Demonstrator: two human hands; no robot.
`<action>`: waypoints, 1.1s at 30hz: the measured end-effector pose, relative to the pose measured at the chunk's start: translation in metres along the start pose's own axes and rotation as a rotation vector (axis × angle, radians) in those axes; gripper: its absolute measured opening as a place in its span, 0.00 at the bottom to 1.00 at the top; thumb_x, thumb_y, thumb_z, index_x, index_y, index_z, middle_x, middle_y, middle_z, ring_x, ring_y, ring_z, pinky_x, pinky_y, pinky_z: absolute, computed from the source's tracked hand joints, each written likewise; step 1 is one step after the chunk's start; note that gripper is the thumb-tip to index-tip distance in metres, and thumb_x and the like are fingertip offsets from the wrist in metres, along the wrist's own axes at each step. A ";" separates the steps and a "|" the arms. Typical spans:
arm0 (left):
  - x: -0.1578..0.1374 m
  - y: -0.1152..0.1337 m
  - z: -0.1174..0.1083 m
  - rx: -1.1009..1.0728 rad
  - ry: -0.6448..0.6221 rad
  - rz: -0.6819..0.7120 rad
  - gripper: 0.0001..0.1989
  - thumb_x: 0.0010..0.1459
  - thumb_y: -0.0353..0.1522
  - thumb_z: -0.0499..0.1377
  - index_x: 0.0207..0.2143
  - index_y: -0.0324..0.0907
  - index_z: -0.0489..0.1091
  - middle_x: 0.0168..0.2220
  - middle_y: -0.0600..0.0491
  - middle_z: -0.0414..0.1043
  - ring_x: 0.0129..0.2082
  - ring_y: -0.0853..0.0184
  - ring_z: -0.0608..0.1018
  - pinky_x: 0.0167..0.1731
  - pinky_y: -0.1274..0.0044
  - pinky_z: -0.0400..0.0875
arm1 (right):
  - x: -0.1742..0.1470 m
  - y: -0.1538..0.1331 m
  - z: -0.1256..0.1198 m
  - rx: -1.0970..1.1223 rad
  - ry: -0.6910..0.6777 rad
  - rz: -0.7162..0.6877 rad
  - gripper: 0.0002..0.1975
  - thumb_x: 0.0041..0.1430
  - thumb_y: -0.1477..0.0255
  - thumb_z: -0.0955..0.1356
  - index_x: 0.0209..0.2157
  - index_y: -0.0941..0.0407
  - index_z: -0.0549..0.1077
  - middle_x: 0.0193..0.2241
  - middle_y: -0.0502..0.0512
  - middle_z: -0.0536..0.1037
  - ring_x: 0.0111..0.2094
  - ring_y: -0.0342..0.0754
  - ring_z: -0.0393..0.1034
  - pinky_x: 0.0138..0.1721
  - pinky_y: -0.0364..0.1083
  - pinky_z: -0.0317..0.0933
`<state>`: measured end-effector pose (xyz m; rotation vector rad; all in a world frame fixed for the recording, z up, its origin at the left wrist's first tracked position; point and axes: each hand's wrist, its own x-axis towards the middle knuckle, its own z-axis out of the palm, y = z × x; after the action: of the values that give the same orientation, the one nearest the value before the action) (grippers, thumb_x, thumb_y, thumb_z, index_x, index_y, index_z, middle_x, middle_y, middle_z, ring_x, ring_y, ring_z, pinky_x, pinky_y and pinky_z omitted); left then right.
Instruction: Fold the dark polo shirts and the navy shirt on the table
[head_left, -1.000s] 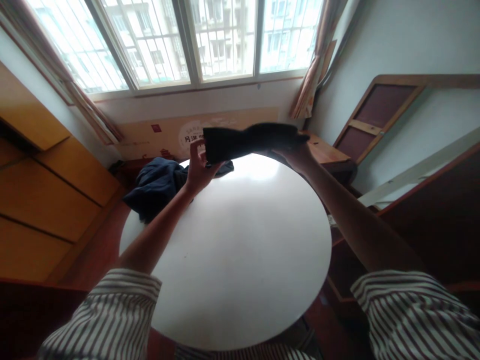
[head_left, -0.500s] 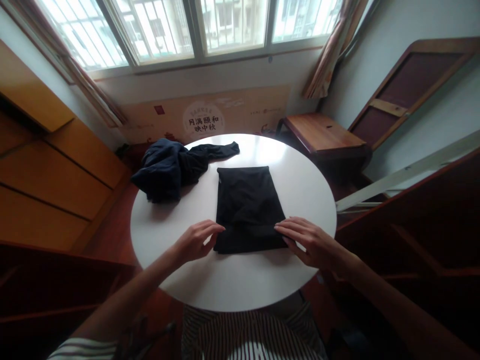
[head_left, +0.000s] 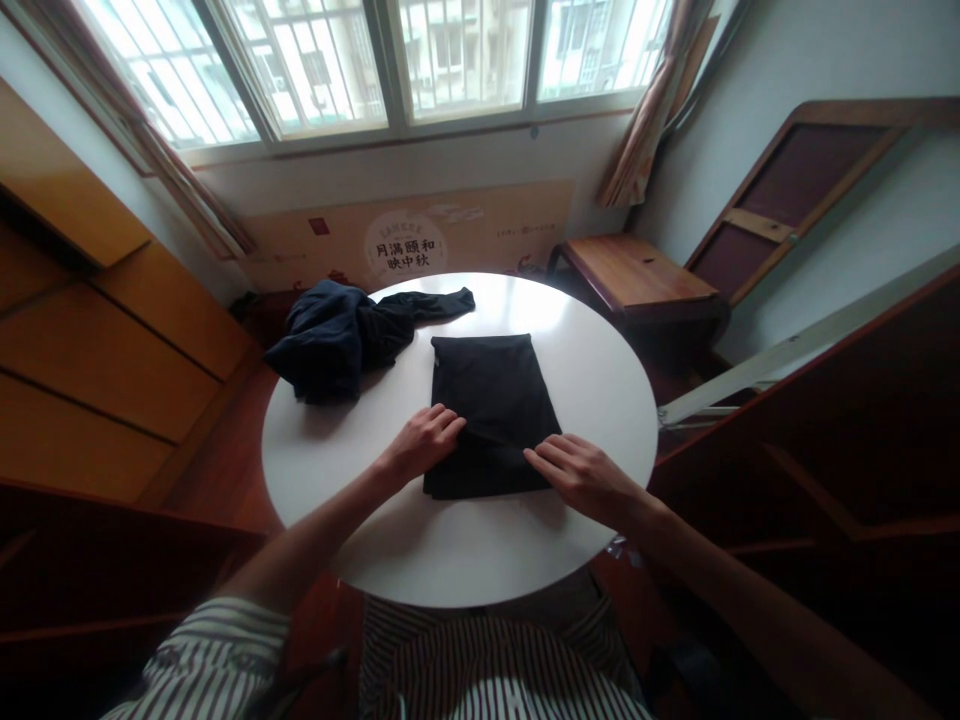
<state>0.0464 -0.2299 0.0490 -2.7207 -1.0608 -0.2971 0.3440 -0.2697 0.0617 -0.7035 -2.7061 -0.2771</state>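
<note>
A black garment (head_left: 487, 385), folded into a neat rectangle, lies flat on the round white table (head_left: 480, 560). My left hand (head_left: 426, 442) is at its left edge, fingers curled together on the fabric. At the lower right side my right hand (head_left: 586, 478) pinches the cloth, with the thumb mostly hidden from me. A slight crease runs across the fabric between both hands. Farther back on the left lies a crumpled dark navy garment (head_left: 322, 345), one black sleeve-like part stretching to the right; neither hand touches it.
Behind the table's right side is a low wooden stool or side table (head_left: 637, 272). A wood-framed panel (head_left: 787, 200) leans on the right wall. Orange-brown cabinets (head_left: 97, 350) stand at the left, and a printed cardboard panel (head_left: 480, 225) lies below the window.
My left hand has moved forward and right, and its fingers have closed on the garment's left edge. My right hand has shifted slightly left, onto the cloth. The view has shifted slightly.
</note>
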 end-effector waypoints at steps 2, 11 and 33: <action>-0.006 0.001 -0.003 -0.007 -0.008 0.034 0.09 0.64 0.25 0.53 0.41 0.39 0.72 0.38 0.47 0.73 0.38 0.62 0.73 0.40 0.70 0.71 | -0.003 -0.004 -0.006 0.046 -0.046 0.021 0.12 0.66 0.78 0.61 0.44 0.62 0.75 0.32 0.60 0.74 0.34 0.51 0.68 0.35 0.49 0.62; 0.054 -0.032 -0.007 -0.218 0.007 -0.099 0.17 0.61 0.26 0.49 0.46 0.40 0.74 0.44 0.47 0.76 0.45 0.63 0.76 0.48 0.73 0.70 | 0.079 0.051 0.001 0.347 -0.023 0.327 0.20 0.71 0.67 0.56 0.49 0.58 0.76 0.47 0.62 0.77 0.47 0.51 0.73 0.50 0.48 0.64; 0.103 -0.003 0.023 -0.459 -0.086 -0.093 0.24 0.70 0.43 0.45 0.61 0.43 0.65 0.64 0.46 0.63 0.65 0.61 0.64 0.64 0.65 0.57 | 0.096 0.146 0.048 0.366 0.062 1.082 0.17 0.64 0.63 0.66 0.35 0.63 0.78 0.32 0.62 0.81 0.36 0.52 0.76 0.41 0.45 0.66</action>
<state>0.1217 -0.1556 0.0546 -3.1115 -1.2809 -0.4975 0.3250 -0.0894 0.0671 -1.7953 -1.8538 0.4341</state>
